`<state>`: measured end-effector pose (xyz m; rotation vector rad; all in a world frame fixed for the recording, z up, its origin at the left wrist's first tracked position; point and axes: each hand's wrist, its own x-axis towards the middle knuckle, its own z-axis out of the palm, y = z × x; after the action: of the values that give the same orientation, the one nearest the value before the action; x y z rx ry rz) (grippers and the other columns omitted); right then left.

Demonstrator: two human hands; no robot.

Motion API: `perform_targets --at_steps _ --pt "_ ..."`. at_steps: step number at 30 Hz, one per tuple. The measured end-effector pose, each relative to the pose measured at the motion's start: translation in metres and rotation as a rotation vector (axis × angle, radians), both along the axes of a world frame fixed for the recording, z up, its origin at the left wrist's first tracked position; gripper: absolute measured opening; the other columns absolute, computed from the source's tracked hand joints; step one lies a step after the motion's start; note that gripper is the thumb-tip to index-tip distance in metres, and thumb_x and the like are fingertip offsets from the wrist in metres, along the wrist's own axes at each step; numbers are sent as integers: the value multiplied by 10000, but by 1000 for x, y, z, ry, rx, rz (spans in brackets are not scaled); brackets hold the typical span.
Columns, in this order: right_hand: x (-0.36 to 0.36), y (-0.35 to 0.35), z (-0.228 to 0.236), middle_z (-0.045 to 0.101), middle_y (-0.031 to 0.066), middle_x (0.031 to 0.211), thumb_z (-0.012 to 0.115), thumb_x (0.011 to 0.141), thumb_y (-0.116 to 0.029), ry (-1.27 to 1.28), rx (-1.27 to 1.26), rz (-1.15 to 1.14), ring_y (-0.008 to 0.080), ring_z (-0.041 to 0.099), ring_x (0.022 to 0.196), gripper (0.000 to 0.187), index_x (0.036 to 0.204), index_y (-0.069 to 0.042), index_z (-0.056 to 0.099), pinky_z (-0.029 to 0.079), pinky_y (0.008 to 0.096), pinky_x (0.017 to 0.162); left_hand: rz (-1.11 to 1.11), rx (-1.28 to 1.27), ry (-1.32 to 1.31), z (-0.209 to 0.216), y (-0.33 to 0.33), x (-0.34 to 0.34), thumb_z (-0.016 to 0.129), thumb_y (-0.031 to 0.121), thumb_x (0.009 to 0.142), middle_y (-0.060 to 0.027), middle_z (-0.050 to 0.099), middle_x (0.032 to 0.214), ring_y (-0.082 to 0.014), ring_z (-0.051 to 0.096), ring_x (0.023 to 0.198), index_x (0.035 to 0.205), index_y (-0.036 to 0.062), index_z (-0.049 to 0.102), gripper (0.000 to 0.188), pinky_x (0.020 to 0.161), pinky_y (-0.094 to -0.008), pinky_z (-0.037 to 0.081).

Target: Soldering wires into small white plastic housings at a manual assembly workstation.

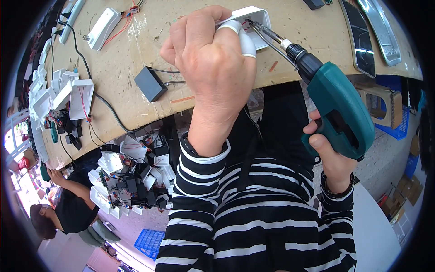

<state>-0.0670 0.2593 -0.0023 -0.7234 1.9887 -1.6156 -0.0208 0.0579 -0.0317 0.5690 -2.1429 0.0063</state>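
Note:
My left hand (210, 63) is closed around a white plastic housing (262, 17), holding it at the far middle of the table. White coverings sit on some of its fingertips. In my right hand (334, 156) is a green soldering gun (344, 106), fingers wrapped round its handle. Its metal tip and a thin feed tube beside it reach into the housing's open side, near a small red wire. Beside my left wrist lies a black box (150, 85), whose wires run under that hand. The inside of the housing is mostly hidden.
A white housing with plug prongs (104, 29) and red wires lies far left. White casings (81, 99) crowd the left edge; more parts (131, 177) are heaped below. Far right are a dark flat panel (358, 38) and a metal tray (385, 34). A co-worker (74, 199) sits left.

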Motion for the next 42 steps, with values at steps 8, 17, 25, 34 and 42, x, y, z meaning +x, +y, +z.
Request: perform_targets --at_steps 8,17,25,34,42 --pt "-1 4 -6 631 85 825 719 685 -54 10 -83 35 150 609 750 469 1095 29 508 496 258 680 12 8 4 0 0 0 617 66 595 5 581 845 -189 489 786 659 56 644 70 724 -308 307" --pt "2 5 -6 629 94 821 720 687 -65 -41 -109 26 161 609 761 505 1122 33 483 500 270 686 15 20 -1 0 1 0 622 66 592 5 579 846 -191 489 807 668 58 649 81 739 -314 308" --pt "-1 7 -7 535 200 1108 694 714 -150 31 -3 136 173 604 811 647 1255 -2 370 511 285 710 5 37 2 0 1 1 624 74 604 2 580 853 -195 484 812 677 59 654 80 751 -324 302" --pt "-1 7 -8 531 210 1107 684 719 -136 23 -1 114 180 602 803 639 1255 4 365 500 283 709 -11 22 10 -1 0 0 625 72 604 -1 579 853 -193 482 813 680 56 650 82 753 -322 301" --pt "2 9 -7 531 208 1104 695 713 -163 -39 -17 84 180 604 796 659 1255 11 362 504 288 707 -1 21 8 -1 0 2 622 72 603 1 579 850 -194 481 815 677 56 650 80 752 -320 301"
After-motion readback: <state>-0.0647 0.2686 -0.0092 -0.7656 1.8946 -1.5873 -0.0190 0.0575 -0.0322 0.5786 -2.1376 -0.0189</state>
